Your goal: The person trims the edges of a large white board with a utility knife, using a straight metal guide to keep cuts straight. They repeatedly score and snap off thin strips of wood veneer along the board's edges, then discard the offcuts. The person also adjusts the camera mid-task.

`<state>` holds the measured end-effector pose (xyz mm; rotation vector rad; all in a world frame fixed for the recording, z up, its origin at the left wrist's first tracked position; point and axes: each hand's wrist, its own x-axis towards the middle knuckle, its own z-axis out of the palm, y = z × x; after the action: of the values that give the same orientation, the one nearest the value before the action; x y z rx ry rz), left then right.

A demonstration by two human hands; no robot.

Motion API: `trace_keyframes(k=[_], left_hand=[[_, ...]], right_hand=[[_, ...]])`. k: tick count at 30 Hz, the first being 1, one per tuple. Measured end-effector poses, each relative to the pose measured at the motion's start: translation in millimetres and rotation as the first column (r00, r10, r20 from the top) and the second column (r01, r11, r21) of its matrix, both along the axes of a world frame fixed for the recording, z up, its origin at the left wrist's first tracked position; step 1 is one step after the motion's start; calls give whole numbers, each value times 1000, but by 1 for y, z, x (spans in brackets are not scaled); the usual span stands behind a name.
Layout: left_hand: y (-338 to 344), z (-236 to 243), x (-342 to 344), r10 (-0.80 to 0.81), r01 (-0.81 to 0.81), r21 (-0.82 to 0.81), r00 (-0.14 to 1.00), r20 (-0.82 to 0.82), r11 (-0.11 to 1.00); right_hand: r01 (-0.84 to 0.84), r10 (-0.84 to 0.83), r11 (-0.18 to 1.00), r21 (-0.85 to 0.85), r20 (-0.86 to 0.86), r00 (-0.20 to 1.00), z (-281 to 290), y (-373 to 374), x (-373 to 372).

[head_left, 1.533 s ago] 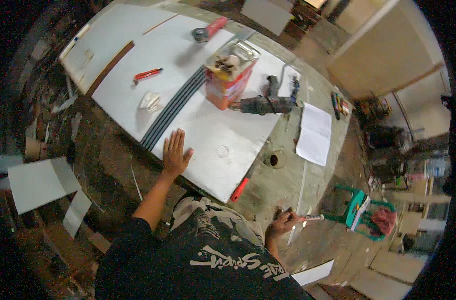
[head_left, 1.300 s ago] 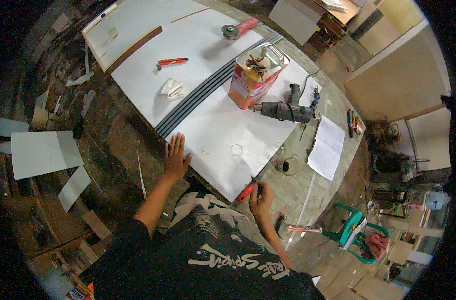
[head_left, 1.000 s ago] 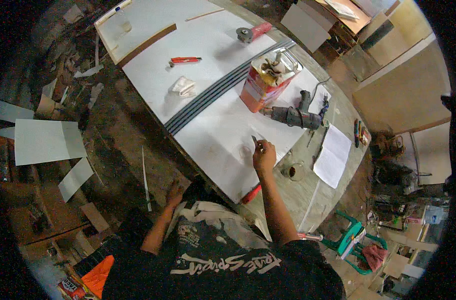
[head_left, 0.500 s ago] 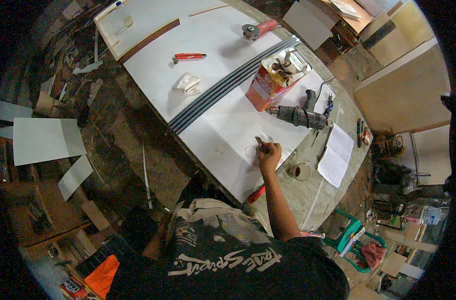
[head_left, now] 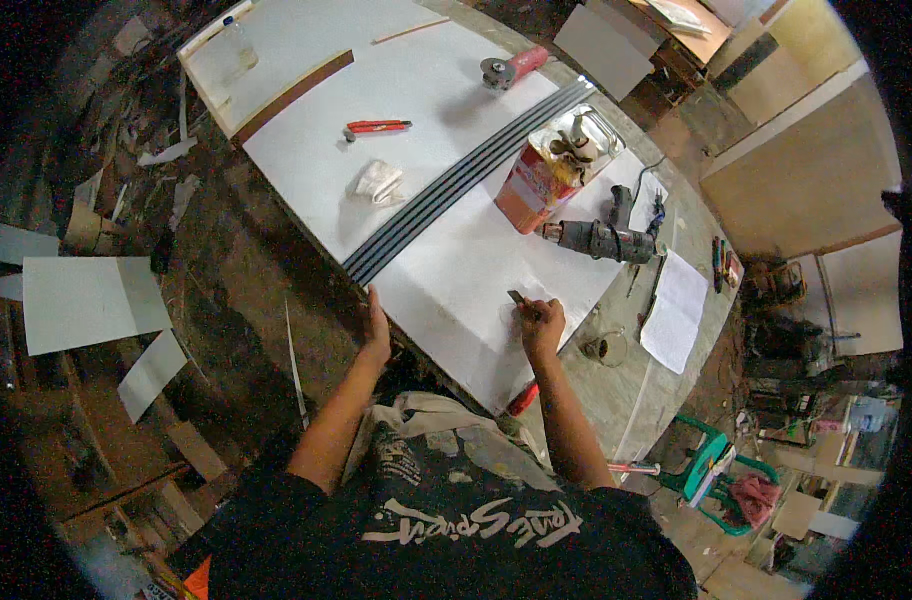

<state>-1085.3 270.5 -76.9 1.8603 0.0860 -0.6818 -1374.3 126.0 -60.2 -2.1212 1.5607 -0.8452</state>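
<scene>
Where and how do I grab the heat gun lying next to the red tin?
Take the black heat gun by its handle, probably from the right. It lies with the handle pointing away from you and the nozzle toward the left. The red tin stands close on the left, so that side looks tighter.

Pale lettering [head_left: 468, 524] runs upside down across the black shirt [head_left: 456, 572]

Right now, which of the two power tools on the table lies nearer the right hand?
The black heat gun, beside the red tin; the red angle grinder lies farther from the right hand, past the dark strips.
</scene>
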Motion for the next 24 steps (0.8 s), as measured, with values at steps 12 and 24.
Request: trace_keyframes(k=[12,24], left_hand=[[-11,-12,-19,-141,96,215,969,203,972],[-13,8,-26,-99,93,60,989,112,994]], right_hand=[[-85,82,996,-30,-89,993,22,38,19],[97,-96,995,-27,41,995,1,41,27]])
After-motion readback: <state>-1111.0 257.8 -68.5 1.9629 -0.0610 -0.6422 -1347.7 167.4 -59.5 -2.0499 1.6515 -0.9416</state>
